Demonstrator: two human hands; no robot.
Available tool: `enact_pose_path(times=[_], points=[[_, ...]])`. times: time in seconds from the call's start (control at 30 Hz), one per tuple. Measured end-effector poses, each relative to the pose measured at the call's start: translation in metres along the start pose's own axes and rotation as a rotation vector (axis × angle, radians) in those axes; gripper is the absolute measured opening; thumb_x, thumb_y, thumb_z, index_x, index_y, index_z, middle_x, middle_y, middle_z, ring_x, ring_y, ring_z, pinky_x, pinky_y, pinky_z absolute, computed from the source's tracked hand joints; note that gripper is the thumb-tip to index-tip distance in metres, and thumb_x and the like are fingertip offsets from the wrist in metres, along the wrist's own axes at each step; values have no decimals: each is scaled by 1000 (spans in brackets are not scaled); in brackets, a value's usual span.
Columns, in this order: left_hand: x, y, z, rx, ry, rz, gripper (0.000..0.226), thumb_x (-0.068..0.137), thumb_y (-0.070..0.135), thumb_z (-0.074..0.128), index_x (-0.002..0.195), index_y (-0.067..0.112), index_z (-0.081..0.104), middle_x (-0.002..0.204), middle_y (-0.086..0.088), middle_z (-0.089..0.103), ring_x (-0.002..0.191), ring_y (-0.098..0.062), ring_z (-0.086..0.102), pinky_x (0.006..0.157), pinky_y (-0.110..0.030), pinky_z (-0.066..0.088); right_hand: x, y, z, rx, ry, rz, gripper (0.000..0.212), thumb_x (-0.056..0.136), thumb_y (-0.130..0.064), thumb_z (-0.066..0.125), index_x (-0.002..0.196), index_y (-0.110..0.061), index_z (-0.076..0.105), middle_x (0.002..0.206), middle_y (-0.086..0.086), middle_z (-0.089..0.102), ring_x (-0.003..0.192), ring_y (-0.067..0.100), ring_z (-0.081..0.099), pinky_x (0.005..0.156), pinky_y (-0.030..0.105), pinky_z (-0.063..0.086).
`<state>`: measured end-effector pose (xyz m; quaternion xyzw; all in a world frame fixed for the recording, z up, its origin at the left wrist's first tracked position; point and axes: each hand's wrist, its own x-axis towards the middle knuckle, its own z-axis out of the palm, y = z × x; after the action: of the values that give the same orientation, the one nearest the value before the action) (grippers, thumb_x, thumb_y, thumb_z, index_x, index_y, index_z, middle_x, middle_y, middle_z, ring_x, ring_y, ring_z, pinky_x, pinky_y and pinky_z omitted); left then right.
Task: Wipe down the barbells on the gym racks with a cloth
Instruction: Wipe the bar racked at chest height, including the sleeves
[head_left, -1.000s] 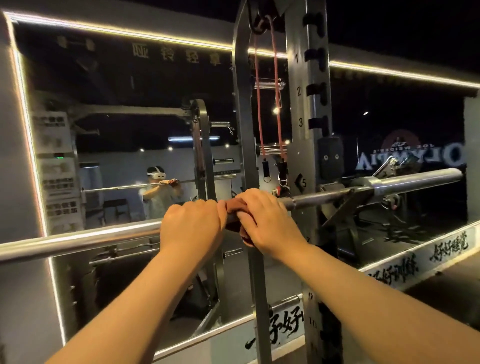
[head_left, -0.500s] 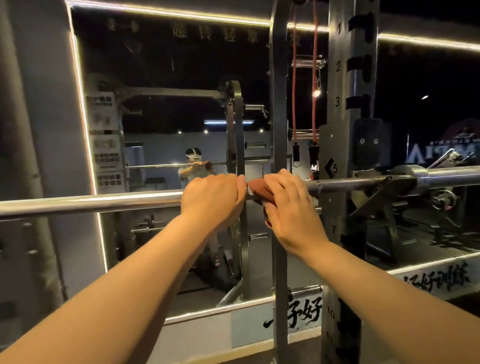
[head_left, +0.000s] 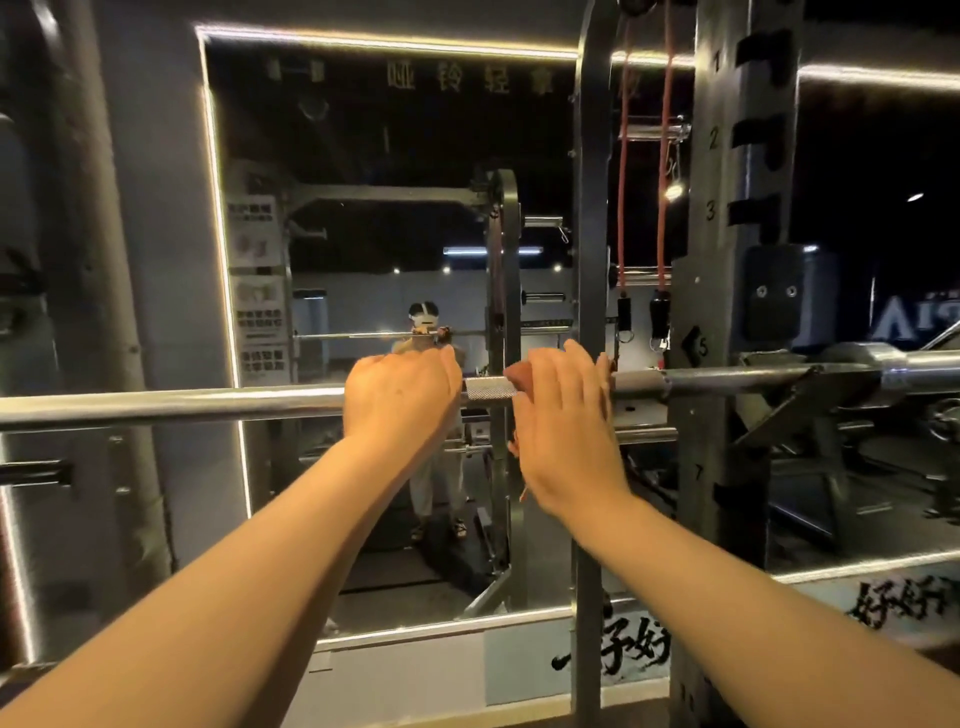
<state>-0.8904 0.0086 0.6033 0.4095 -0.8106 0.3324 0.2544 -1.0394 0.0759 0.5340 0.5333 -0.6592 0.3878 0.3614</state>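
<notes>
Your left hand (head_left: 402, 395) grips the barbell (head_left: 182, 404); your right hand (head_left: 566, 415) curls its fingers over the cloth (head_left: 519, 375) on it. Wiping rightward, your knuckles could strike the rack upright (head_left: 727, 493).

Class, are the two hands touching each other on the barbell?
No, bare knurled barbell shows between the left hand and the right hand.

Fisted left hand (head_left: 402, 400), loosely curled right hand (head_left: 563, 415)
</notes>
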Motion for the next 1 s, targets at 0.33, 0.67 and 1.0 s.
enact_pose_path(times=[0.33,0.67,1.0], points=[[3,1,17,-44,161,-36,19,105,27,45,88,20,51,61,4,42,52,-16,46,58,-33,40,46,-27,-6,-115,-152,-88,24,108,-33,41,113,-20,61,110,-4,60,97,13,48,99,34,43],[2,-4,46,-196,411,-18,47,108,38,21,84,27,60,82,8,65,77,-17,63,79,-34,46,28,-25,-11,-7,-130,-151,39,106,-39,28,123,-21,59,117,-3,61,111,18,54,110,45,40],[-1,-8,63,-308,545,83,45,110,38,27,114,21,68,117,-1,71,114,-22,65,100,-40,47,14,-20,4,-48,-69,-157,40,108,-40,29,136,-20,49,132,-1,54,132,23,45,123,50,26]])
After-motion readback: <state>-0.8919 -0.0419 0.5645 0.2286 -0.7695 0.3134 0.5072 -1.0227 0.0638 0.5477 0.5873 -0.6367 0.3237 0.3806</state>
